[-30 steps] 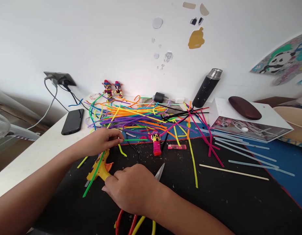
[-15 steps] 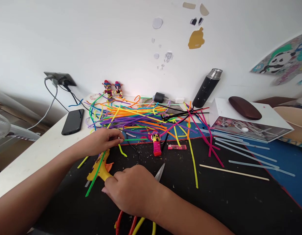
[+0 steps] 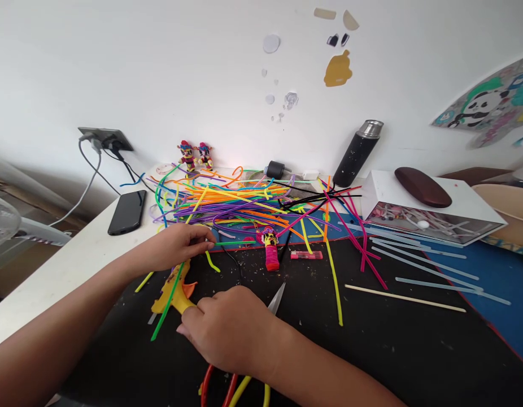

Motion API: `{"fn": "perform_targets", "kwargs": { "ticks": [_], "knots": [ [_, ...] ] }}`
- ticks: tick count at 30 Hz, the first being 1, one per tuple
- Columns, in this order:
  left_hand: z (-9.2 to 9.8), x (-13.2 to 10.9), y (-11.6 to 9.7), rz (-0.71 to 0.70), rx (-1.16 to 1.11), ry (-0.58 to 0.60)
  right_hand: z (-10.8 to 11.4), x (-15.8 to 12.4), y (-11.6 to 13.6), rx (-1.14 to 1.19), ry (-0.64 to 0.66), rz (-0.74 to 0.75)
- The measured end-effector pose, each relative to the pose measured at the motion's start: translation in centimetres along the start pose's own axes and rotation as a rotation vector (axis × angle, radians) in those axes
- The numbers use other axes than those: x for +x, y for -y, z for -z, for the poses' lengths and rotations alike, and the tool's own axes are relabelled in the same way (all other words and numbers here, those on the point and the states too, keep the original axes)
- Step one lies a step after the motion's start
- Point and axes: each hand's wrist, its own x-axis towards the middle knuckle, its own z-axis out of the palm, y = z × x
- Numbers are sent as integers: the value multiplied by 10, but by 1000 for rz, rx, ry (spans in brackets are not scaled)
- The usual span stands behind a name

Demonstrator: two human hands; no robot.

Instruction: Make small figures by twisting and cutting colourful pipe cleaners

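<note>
My left hand [image 3: 177, 246] is closed in a pinch on a green pipe cleaner [image 3: 234, 243] at the near edge of a big pile of coloured pipe cleaners [image 3: 240, 203]. My right hand [image 3: 227, 330] rests closed on the black mat [image 3: 371, 345], over scissors whose blade tip [image 3: 277, 298] and red and yellow handles [image 3: 227, 390] stick out. A yellow glue gun [image 3: 174, 291] lies between my hands, with another green pipe cleaner across it. A small pink and yellow pipe-cleaner figure [image 3: 270, 249] stands just beyond.
A black phone [image 3: 126, 211] lies left on the white table. Two small figures [image 3: 196, 155], a black flask [image 3: 358, 152], a white box [image 3: 431, 212] with a brown case, clear glue sticks [image 3: 431, 265], a wooden stick [image 3: 405, 298] and a pink lighter [image 3: 306, 255] surround the mat.
Almost nothing: my left hand has edged slightly right along the green pipe cleaner, and the view has shifted a little. My right hand stays in place.
</note>
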Motion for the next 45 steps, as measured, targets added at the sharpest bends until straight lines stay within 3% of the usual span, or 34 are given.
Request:
{"fn": "perform_targets", "kwargs": {
  "ticks": [12, 20, 22, 24, 29, 32, 35, 40, 45],
  "knots": [
    [1, 0, -7, 8, -18, -8, 1, 0, 1, -7, 21, 9],
    [6, -6, 6, 35, -201, 13, 3, 0, 0, 2, 4, 6],
    [14, -8, 9, 28, -274, -44, 5, 0, -2, 16, -9, -3],
    [23, -9, 9, 34, -377, -173, 8, 1, -3, 31, -16, -24],
    [33, 3, -7, 38, -883, -498, 13, 4, -9, 89, -35, -92],
    [29, 19, -20, -1, -1089, -559, 12, 5, -19, 194, -111, -161],
    [22, 37, -28, -73, -1151, -609, 12, 5, -30, 368, -260, -252],
    [7, 54, -39, -127, -1127, -572, 17, 7, -46, 760, -520, -522],
    [-10, 55, -40, -132, -1147, -542, 24, 14, -63, 1165, -662, -722]
  ]
}}
